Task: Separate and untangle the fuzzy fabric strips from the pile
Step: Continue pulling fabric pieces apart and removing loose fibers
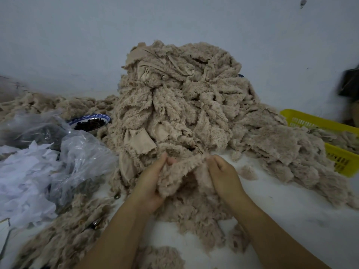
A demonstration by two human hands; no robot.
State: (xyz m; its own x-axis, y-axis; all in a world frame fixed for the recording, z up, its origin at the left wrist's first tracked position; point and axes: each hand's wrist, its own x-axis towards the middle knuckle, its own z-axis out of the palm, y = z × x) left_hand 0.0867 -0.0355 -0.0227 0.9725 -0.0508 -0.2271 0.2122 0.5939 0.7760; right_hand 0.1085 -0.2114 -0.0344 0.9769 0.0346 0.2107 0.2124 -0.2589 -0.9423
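Note:
A tall pile of beige fuzzy fabric strips [180, 98] rises at the middle of the white table, against the wall. In front of it, one fuzzy strip [180, 177] is stretched between both hands. My left hand [151, 183] grips its left end from below, thumb on top. My right hand [223, 175] pinches its right end between thumb and fingers. More loose strips [194, 214] lie under the hands, partly hidden by them.
Clear plastic bags with white scraps [35, 167] fill the left. A blue-rimmed bowl of dark pieces [90, 122] sits behind them. A yellow plastic basket [338, 152] stands at the right edge. Flattened strips [281, 148] spread to the right, and more fluff [64, 233] lies near left.

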